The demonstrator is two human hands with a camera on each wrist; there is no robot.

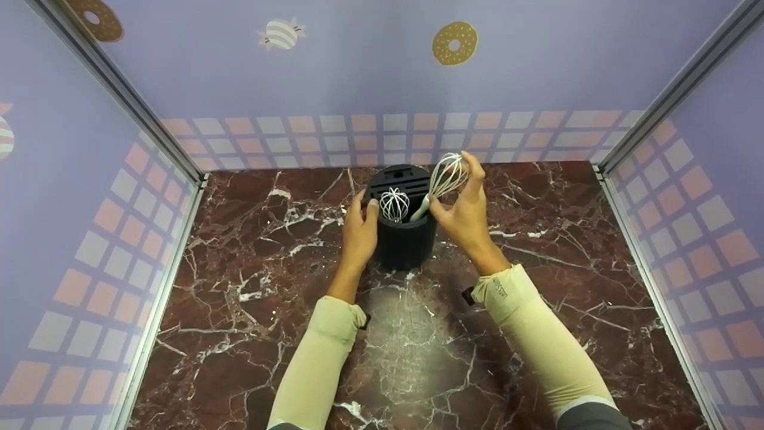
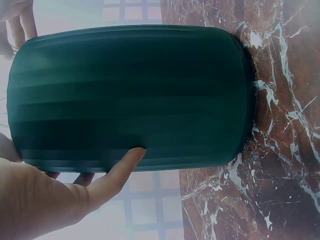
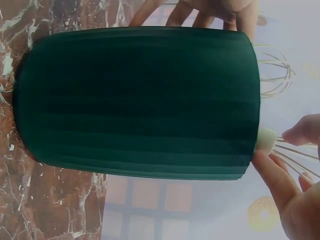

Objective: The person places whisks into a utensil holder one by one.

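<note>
A dark, ribbed utensil holder (image 1: 406, 248) stands upright on the marble-patterned surface, its slotted section at the back. My left hand (image 1: 358, 236) grips its left side, thumb at the rim; in the left wrist view the fingers lie against the ribbed wall (image 2: 130, 95). With my right hand (image 1: 468, 221) I hold a larger whisk (image 1: 443, 176) at the holder's right rim, wire loops up. Its pale handle (image 3: 266, 140) dips into the front opening, and the lower end is hidden inside. Beside it a smaller wire whisk (image 1: 394, 205) pokes out of the same opening.
Red-brown marble surface (image 1: 250, 334) spreads around the holder. A lilac back wall (image 1: 358, 71) with printed tiles and sweets rises close behind it. Side panels (image 1: 107, 257) with metal edging bound the left and right.
</note>
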